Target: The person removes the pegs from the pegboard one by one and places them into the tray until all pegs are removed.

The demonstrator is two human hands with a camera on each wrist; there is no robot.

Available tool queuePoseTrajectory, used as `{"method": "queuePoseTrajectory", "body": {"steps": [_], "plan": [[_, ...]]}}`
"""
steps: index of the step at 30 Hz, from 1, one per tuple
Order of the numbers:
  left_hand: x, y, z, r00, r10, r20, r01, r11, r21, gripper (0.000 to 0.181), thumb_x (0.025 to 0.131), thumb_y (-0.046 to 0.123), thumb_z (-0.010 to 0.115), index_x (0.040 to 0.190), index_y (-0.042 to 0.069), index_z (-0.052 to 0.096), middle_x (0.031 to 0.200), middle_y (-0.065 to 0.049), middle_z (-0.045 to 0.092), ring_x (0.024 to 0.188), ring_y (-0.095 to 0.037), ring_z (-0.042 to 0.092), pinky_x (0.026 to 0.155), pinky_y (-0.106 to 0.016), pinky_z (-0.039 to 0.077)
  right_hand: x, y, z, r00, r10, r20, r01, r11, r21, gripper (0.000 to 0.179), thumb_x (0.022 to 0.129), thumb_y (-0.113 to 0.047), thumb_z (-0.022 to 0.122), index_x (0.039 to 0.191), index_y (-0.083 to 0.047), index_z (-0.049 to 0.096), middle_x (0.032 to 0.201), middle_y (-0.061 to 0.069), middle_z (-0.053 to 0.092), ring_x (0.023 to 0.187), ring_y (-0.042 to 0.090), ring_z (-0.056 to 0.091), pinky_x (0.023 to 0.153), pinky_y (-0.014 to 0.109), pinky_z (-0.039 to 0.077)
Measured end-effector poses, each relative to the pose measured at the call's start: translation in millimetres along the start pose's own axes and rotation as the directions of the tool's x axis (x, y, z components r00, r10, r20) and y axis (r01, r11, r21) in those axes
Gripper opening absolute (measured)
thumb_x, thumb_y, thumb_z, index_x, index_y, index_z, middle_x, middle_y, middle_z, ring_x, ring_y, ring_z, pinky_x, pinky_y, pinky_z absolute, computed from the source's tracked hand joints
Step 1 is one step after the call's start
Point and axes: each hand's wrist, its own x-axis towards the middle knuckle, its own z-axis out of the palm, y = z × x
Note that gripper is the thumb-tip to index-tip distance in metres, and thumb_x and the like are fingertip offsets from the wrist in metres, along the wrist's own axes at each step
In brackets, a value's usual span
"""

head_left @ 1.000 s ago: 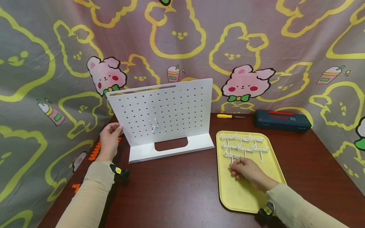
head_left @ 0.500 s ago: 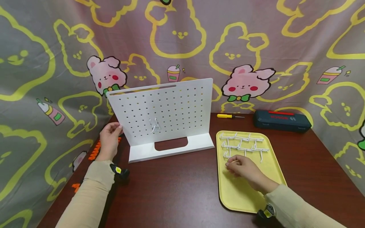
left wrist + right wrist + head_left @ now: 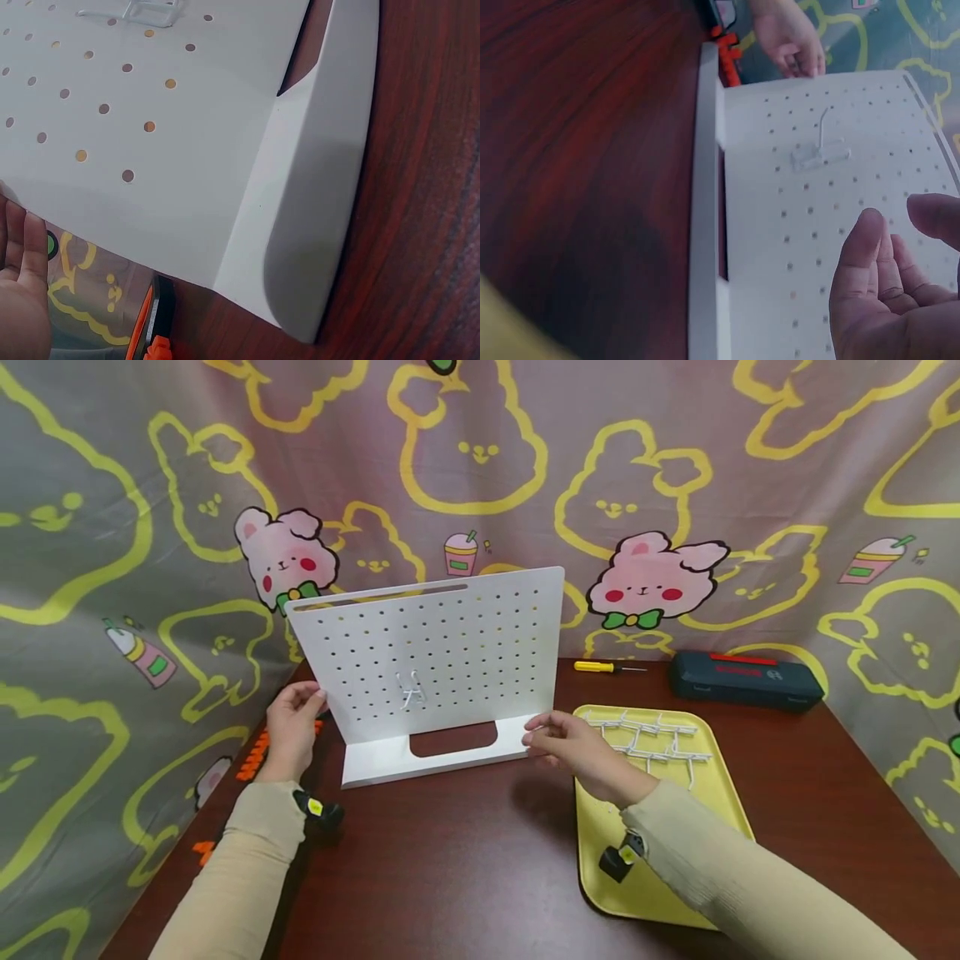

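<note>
A white pegboard stands upright on its folded foot, with one white wire hook mounted low, left of its middle. My left hand pinches the board's left edge; its fingertips meet that edge in the left wrist view. My right hand hovers in front of the board's lower right corner, beside the tray. In the right wrist view the right hand has thumb and bent fingers apart, with nothing visible between them. Several more white wire hooks lie in the yellow tray, partly hidden by the right hand.
A yellow-handled screwdriver and a dark Bosch case lie at the back right. Orange pieces sit along the table's left side. A patterned curtain hangs close behind the board.
My right hand has moved left and up from over the tray's hooks to the pegboard's lower right corner. The left hand stays at the board's left edge.
</note>
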Motion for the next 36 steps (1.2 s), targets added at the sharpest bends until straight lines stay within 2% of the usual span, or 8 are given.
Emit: {"method": "queuePoseTrajectory", "body": {"steps": [6, 8, 14, 17, 21, 26, 32, 36], "plan": [[1.7, -0.8, 1.5, 1.000, 0.013, 0.000, -0.013, 1.000, -0.004, 0.015, 0.106, 0.013, 0.060, 0.119, 0.005, 0.060, 0.108, -0.002, 0.057, 0.099, -0.012, 0.058, 0.100, -0.031, 0.052, 34.1, -13, 34, 0.999, 0.004, 0.049, -0.011, 0.992, 0.125, 0.028, 0.103, -0.005, 0.058, 0.125, 0.012, 0.052, 0.111, 0.015, 0.068, 0.100, 0.020, 0.067, 0.089, 0.037, 0.057], [2.4, -1.4, 1.4, 1.000, 0.016, -0.003, -0.016, 1.000, -0.009, 0.016, 0.106, 0.013, 0.060, 0.119, 0.003, 0.060, 0.107, -0.002, 0.057, 0.098, -0.012, 0.058, 0.100, -0.031, 0.052, 45.2, -17, 46, 0.998, 0.020, 0.060, -0.031, 0.982, 0.187, 0.026, 0.104, -0.004, 0.057, 0.125, 0.011, 0.053, 0.112, 0.015, 0.067, 0.096, 0.018, 0.067, 0.086, 0.033, 0.057], [1.2, -0.9, 1.9, 1.000, 0.018, -0.004, -0.018, 1.000, -0.015, 0.016, 0.107, 0.012, 0.058, 0.119, 0.002, 0.059, 0.107, -0.003, 0.056, 0.099, -0.012, 0.058, 0.102, -0.034, 0.051, 74.3, -29, 84, 0.992, 0.108, 0.071, -0.127, 0.916, 0.381, 0.019, 0.105, -0.004, 0.057, 0.122, 0.005, 0.056, 0.105, 0.010, 0.065, 0.089, 0.014, 0.066, 0.080, 0.025, 0.058], [0.6, -0.5, 2.7, 1.000, 0.016, -0.002, -0.016, 1.000, -0.017, 0.015, 0.107, 0.011, 0.058, 0.119, 0.002, 0.059, 0.108, -0.003, 0.056, 0.100, -0.012, 0.058, 0.103, -0.035, 0.050, 84.4, -31, 100, 0.988, 0.132, 0.074, -0.151, 0.884, 0.442, 0.015, 0.106, -0.006, 0.056, 0.118, 0.004, 0.057, 0.104, 0.010, 0.065, 0.088, 0.014, 0.065, 0.078, 0.024, 0.058], [0.7, -0.2, 3.1, 1.000, 0.018, -0.002, -0.018, 1.000, -0.021, 0.015, 0.106, 0.010, 0.058, 0.119, 0.002, 0.059, 0.108, -0.003, 0.056, 0.099, -0.012, 0.058, 0.102, -0.034, 0.051, 93.1, -29, 121, 0.985, 0.158, 0.075, -0.174, 0.866, 0.468, 0.010, 0.106, -0.006, 0.055, 0.113, 0.001, 0.057, 0.099, 0.009, 0.065, 0.084, 0.014, 0.064, 0.073, 0.023, 0.057], [1.6, 0.3, 3.2, 1.000, 0.026, -0.008, -0.026, 0.999, -0.027, 0.012, 0.106, 0.010, 0.060, 0.116, 0.003, 0.060, 0.105, -0.002, 0.056, 0.096, -0.011, 0.058, 0.098, -0.030, 0.052, 99.2, -26, 141, 0.979, 0.190, 0.069, -0.199, 0.833, 0.516, 0.024, 0.106, -0.007, 0.055, 0.125, 0.007, 0.056, 0.093, 0.006, 0.064, 0.082, 0.013, 0.064, 0.071, 0.021, 0.057], [1.2, -0.4, 2.5, 0.999, 0.036, -0.006, -0.036, 0.999, -0.027, 0.014, 0.105, 0.010, 0.061, 0.116, 0.001, 0.059, 0.103, -0.002, 0.055, 0.094, -0.011, 0.058, 0.093, -0.026, 0.052, 104.5, -24, 153, 0.974, 0.225, 0.033, -0.200, 0.778, 0.595, 0.032, 0.105, -0.007, 0.056, 0.132, 0.011, 0.055, 0.094, 0.007, 0.067, 0.080, 0.012, 0.065, 0.073, 0.020, 0.056], [1.1, -0.7, 1.0, 0.999, 0.033, -0.007, -0.033, 0.999, -0.025, 0.013, 0.105, 0.010, 0.061, 0.115, 0.002, 0.060, 0.103, -0.002, 0.056, 0.093, -0.011, 0.058, 0.090, -0.024, 0.052, 107.3, -23, 157, 0.972, 0.236, 0.025, -0.201, 0.766, 0.610, 0.032, 0.105, -0.004, 0.056, 0.131, 0.013, 0.056, 0.088, 0.006, 0.067, 0.073, 0.009, 0.063, 0.070, 0.019, 0.054]]}}
